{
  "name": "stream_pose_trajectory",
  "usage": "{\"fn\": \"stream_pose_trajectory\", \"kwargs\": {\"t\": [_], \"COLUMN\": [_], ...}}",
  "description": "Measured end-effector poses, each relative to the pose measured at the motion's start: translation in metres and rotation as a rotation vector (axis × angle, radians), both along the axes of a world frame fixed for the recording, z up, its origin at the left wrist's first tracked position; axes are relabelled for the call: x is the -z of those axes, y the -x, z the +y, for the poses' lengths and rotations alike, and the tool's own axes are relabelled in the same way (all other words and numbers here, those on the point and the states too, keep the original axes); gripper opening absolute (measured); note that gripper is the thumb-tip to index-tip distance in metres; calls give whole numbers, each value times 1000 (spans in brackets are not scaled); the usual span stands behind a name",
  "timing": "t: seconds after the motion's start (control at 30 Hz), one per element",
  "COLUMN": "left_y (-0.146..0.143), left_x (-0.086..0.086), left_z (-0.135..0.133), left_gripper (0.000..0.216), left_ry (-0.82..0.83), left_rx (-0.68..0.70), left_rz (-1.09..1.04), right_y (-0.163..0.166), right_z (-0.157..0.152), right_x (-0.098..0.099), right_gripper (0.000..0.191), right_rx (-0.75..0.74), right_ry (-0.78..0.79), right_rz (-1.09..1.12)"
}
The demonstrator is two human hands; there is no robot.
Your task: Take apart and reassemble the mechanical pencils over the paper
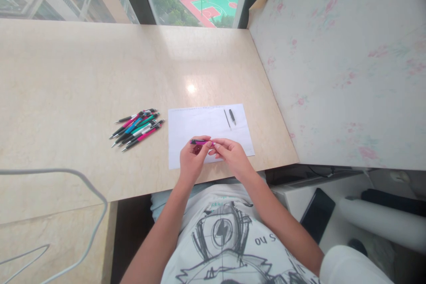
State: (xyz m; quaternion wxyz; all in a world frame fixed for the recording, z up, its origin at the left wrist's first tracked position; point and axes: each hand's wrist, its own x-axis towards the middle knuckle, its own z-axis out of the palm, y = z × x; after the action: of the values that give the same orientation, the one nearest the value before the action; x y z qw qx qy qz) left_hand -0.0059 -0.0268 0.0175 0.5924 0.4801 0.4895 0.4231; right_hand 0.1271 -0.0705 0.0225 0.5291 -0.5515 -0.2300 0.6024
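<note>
My left hand (192, 159) pinches a pink and black pen (199, 142), held level over the near part of a white sheet of paper (199, 124). Close beside it, my right hand (230, 154) has its fingers closed at the pen's right end. A thin refill (227, 119) and a short dark pen part (232, 116) lie side by side on the sheet's far right area. A bunch of several pink, teal, blue and black pens (138, 128) lies on the beige desk (100, 80) to the left of the sheet.
A window runs along the desk's far edge, and a pale flowered wall (339, 62) closes off the right side. A grey cable (83, 177) loops over the near left corner. A dark phone-like object (317, 214) lies below the desk at the right.
</note>
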Motion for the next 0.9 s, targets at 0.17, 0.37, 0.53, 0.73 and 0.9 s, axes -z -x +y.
{"fn": "stream_pose_trajectory", "kwargs": {"t": [0.17,0.37,0.53,0.73,0.9], "left_y": [0,-1,-5,-9,-9], "left_x": [0,4,3,1,-1], "left_z": [1,3,4,3,3], "left_gripper": [26,40,65,70,61], "left_ry": [52,161,206,260,278], "left_rx": [-17,4,-16,-48,-8], "left_rz": [-41,-177,-254,-346,-414], "right_y": [1,0,3,8,9], "right_z": [0,-1,1,1,-1], "right_x": [-7,-7,-8,-10,-9], "right_gripper": [27,25,22,18,19], "right_rx": [8,26,56,42,12], "right_ry": [-21,-20,-18,-94,-124], "right_rz": [-116,-222,-284,-398,-424]}}
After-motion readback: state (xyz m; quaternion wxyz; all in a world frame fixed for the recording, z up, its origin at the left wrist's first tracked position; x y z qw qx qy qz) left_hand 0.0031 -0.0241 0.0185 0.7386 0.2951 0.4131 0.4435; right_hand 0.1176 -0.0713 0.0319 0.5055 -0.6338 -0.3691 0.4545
